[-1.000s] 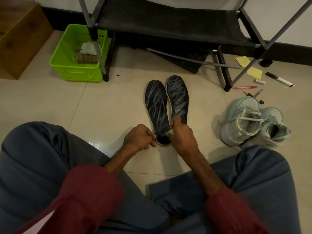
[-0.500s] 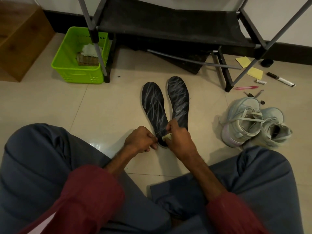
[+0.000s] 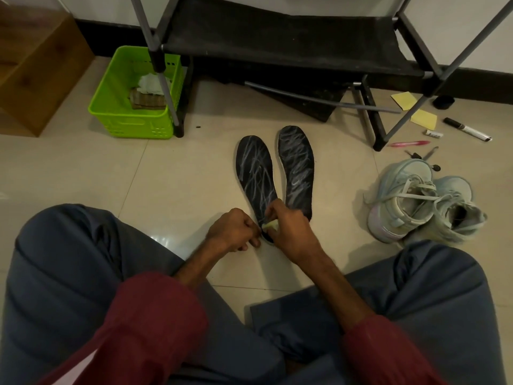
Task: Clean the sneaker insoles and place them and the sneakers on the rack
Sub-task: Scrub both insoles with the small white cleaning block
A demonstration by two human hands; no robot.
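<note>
Two black insoles streaked with white marks lie side by side on the tiled floor: the left insole (image 3: 254, 173) and the right insole (image 3: 297, 168). My right hand (image 3: 288, 229) grips a small pale yellow wipe (image 3: 269, 225) and presses it on the heel end of the left insole. My left hand (image 3: 234, 230) has curled fingers that pinch that insole's heel edge. Two pale mint sneakers (image 3: 416, 201) lie on the floor to the right. The black shoe rack (image 3: 277, 37) stands behind the insoles.
A green basket (image 3: 133, 95) with cloths sits at the rack's left leg, a wooden box (image 3: 36, 70) further left. Yellow notes (image 3: 423, 118), a marker (image 3: 467, 129), a pink pen (image 3: 409, 143) and small tools lie right of the rack. My crossed legs fill the foreground.
My right hand with the wipe has shifted slightly left onto the left insole's heel. The left insole's toe has swung a little to the left.
</note>
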